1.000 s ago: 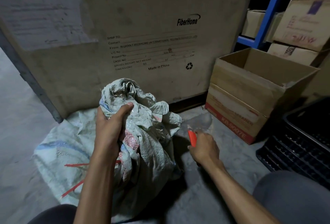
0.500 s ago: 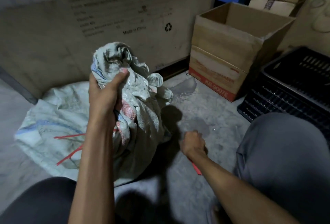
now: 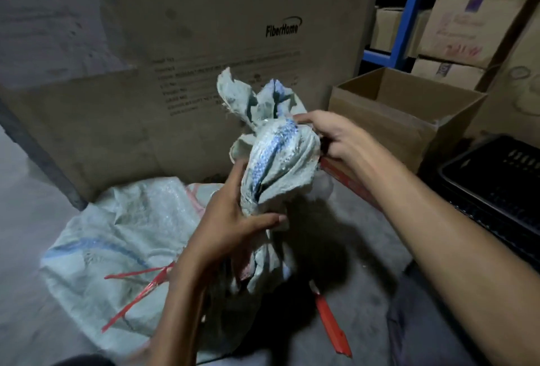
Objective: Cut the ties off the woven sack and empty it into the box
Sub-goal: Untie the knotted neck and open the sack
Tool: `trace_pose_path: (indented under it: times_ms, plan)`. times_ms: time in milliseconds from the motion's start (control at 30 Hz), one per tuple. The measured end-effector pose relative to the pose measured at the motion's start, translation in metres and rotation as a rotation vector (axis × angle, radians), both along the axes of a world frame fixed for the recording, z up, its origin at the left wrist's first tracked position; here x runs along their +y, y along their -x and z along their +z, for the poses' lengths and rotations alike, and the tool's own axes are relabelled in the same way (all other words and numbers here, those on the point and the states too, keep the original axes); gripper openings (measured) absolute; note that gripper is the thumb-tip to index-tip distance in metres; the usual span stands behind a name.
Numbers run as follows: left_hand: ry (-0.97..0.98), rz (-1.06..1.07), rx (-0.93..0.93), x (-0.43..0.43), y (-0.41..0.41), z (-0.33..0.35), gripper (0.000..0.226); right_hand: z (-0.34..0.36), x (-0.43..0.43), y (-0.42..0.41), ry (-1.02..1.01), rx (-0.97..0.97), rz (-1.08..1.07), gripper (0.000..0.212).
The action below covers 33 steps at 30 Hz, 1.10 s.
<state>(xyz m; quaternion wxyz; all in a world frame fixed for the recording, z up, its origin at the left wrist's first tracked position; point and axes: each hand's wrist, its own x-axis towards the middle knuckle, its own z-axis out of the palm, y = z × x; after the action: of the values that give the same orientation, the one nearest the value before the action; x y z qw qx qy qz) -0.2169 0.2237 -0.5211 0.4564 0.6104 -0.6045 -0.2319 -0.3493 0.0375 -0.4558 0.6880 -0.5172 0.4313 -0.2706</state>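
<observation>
A grey-white woven sack (image 3: 274, 161) with a blue stripe is held up off the floor, its neck bunched and its torn top flaring upward. My left hand (image 3: 230, 219) grips the bunched neck low down, thumb across the front. My right hand (image 3: 330, 135) holds the sack's upper right side, fingers curled behind it. A red utility knife (image 3: 333, 324) lies on the concrete floor below, held by neither hand. The open brown cardboard box (image 3: 409, 114) stands to the right, just behind my right hand.
A second woven sack (image 3: 122, 234) lies flat on the floor at left with red plastic ties (image 3: 137, 292) on it. A large FiberHome carton (image 3: 204, 44) stands behind. A black plastic crate (image 3: 496, 184) sits at right, blue shelving (image 3: 406, 15) with boxes beyond.
My right hand has let go of the red knife, now on the floor, and taken hold of the sack's top. The sack has been lifted and my left hand has shifted lower on its neck.
</observation>
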Motion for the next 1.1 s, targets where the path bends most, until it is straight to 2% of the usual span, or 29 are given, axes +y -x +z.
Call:
trace_pose_path:
  times_ms: [133, 267, 333, 400, 467, 533, 567, 633, 667, 733, 800, 833, 867, 900, 967, 1000, 1033, 1067, 1100]
  plan:
    - [-0.095, 0.274, -0.103, -0.001, -0.001, -0.006, 0.081, 0.014, -0.023, 0.013, 0.089, -0.260, -0.237, 0.016]
    - [-0.019, 0.501, -0.146, -0.002, 0.008, -0.012, 0.069, 0.004, -0.020, 0.006, 0.031, -0.564, -0.310, 0.029]
    - [-0.079, 0.417, -0.083, 0.003, -0.001, -0.021, 0.069, 0.002, -0.009, 0.004, -0.044, -0.611, -0.321, 0.029]
    - [-0.255, 0.121, 0.155, 0.006, -0.006, -0.017, 0.065, 0.003, 0.001, 0.004, -0.131, -0.646, -0.217, 0.046]
    - [-0.373, 0.007, 0.457, 0.003, -0.007, -0.006, 0.050, 0.003, 0.013, 0.006, -0.167, -0.731, -0.046, 0.047]
    - [-0.339, 0.049, 0.587, 0.005, -0.003, 0.006, 0.072, 0.004, 0.026, 0.006, -0.141, -0.757, 0.021, 0.036]
    - [-0.290, 0.031, 0.527, 0.007, 0.000, 0.008, 0.076, 0.003, 0.029, 0.003, -0.132, -0.760, 0.064, 0.033]
    - [-0.279, 0.018, 0.513, 0.010, 0.012, 0.010, 0.058, -0.002, 0.031, -0.006, -0.125, -0.703, 0.093, 0.024]
    - [-0.279, 0.026, 0.558, 0.011, 0.014, 0.006, 0.054, -0.007, 0.029, -0.012, -0.101, -0.615, 0.069, 0.027]
    - [-0.233, 0.126, 0.565, 0.001, 0.020, 0.002, 0.056, -0.015, 0.025, -0.020, 0.089, -0.305, -0.053, 0.031]
    - [-0.180, 0.308, 0.364, -0.008, 0.013, -0.004, 0.078, -0.019, 0.022, -0.020, 0.346, 0.035, -0.207, 0.043]
    - [-0.180, 0.381, 0.217, -0.010, 0.011, -0.004, 0.095, -0.019, 0.022, -0.017, 0.411, 0.101, -0.258, 0.052]
    - [-0.176, 0.419, 0.121, -0.010, 0.010, -0.002, 0.106, -0.020, 0.020, -0.015, 0.415, 0.070, -0.262, 0.059]
    - [-0.162, 0.435, 0.058, -0.011, 0.009, -0.004, 0.108, -0.017, 0.021, -0.013, 0.396, -0.009, -0.212, 0.065]
    - [-0.125, 0.419, -0.078, -0.012, 0.014, -0.001, 0.092, -0.013, 0.027, -0.012, 0.388, -0.074, -0.075, 0.081]
    - [-0.106, 0.398, -0.143, -0.014, 0.017, -0.001, 0.080, -0.014, 0.030, -0.012, 0.438, -0.003, -0.059, 0.088]
    - [-0.085, 0.369, -0.172, -0.015, 0.022, 0.000, 0.073, -0.014, 0.034, -0.012, 0.505, 0.075, -0.079, 0.085]
    - [-0.099, 0.353, -0.154, -0.013, 0.027, 0.003, 0.072, -0.015, 0.033, -0.012, 0.554, 0.143, -0.157, 0.070]
    - [-0.107, 0.340, -0.056, -0.012, 0.030, 0.005, 0.073, -0.019, 0.024, -0.012, 0.569, 0.180, -0.287, 0.050]
